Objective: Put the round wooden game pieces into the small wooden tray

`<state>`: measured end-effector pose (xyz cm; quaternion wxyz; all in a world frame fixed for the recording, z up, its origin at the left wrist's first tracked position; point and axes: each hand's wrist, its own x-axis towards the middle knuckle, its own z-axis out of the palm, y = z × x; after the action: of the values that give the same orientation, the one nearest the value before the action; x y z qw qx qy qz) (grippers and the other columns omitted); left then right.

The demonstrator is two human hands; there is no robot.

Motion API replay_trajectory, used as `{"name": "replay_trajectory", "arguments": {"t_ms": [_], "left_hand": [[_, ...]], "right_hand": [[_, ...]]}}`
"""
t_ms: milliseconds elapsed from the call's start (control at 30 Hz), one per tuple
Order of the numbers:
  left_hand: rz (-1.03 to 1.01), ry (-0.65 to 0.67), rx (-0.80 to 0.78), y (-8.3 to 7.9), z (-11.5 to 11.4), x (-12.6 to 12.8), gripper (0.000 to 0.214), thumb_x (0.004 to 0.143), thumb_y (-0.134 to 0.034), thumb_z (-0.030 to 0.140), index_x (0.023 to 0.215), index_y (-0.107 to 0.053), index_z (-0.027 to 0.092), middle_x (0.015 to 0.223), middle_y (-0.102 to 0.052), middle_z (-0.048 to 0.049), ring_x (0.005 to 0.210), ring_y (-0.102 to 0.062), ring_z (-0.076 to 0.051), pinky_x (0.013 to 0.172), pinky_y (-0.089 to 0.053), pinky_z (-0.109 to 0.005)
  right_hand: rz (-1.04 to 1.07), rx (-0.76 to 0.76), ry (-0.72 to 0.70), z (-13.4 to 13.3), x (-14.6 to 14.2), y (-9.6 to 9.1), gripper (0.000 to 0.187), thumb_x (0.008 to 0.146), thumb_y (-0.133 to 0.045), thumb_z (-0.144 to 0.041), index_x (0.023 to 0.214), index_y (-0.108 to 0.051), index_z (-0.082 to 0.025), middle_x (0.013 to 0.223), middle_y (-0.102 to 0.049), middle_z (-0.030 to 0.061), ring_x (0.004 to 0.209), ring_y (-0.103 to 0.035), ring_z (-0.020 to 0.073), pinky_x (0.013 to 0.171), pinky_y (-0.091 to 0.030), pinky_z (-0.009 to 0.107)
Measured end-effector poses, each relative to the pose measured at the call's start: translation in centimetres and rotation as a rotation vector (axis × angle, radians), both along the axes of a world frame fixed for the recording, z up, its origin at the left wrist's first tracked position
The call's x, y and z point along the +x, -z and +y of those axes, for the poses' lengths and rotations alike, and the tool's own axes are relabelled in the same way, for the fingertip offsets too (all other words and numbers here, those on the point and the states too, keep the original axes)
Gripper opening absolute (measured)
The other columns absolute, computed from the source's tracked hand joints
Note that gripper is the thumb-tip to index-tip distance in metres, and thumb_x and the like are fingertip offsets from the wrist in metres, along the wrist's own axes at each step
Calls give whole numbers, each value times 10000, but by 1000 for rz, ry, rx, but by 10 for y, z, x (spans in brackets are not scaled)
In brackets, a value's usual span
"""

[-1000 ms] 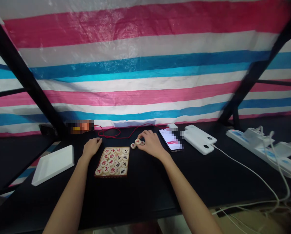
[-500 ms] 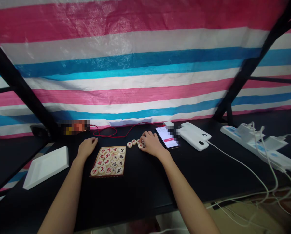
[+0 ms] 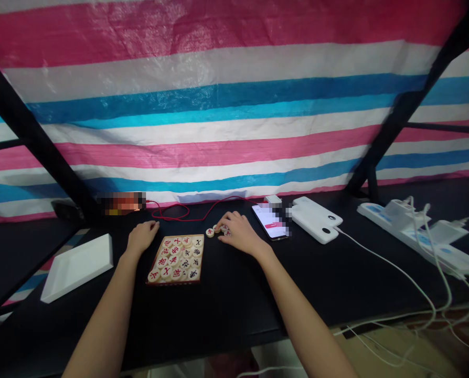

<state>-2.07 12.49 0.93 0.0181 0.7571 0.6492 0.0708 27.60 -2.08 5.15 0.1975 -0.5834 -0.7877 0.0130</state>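
My left hand (image 3: 142, 237) rests on the black table just left of a shallow box (image 3: 174, 284), its fingers loosely curled together, with nothing seen in them. Rows of round Chinese chess pieces (image 3: 173, 260), marked in red or black, fill that box. To the right of the box, my right hand (image 3: 237, 232) reaches over a short row of loose pieces. Its thumb and fingers are bent around a red-marked Chinese chess piece (image 3: 227, 231), partly hidden by the hand. Another loose piece (image 3: 210, 232) lies at the row's left end, just beyond the fingertips.
A white box lid (image 3: 79, 270) lies at the left. Past my right hand are a phone (image 3: 269, 220), white power banks (image 3: 317, 218) and a power strip (image 3: 419, 239) with trailing white cables. A red cable (image 3: 171, 219) runs along the back, before a striped sheet (image 3: 219, 142).
My right hand has shifted slightly left along the loose pieces, covering more of them. The piece at its thumb now sits between thumb and fingers. My left hand stays in place.
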Motion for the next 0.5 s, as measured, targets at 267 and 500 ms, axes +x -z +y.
{"name": "replay_trajectory", "arguments": {"t_ms": [267,500], "left_hand": [[-5,-8,11,-1,-2,1,516,866,-249,450,1086,-640,194,1046,-665,-133,943,-613,-290,742,-456,-341],[1,-3,3,0,0,2,514,868,-244,446,1063,-647,194,1043,-666,-132,951,-611,-293,745,-452,-343]], "right_hand": [[-54,141,-202,-11,-61,5,319,848,-579,-340,1146,-542,-234,1105,-511,46,981,-416,196,813,-314,346],[-114,148,-143,4,-74,12,235,882,-518,-354,1080,-597,-256,1090,-518,44,980,-414,209,779,-307,357]]}}
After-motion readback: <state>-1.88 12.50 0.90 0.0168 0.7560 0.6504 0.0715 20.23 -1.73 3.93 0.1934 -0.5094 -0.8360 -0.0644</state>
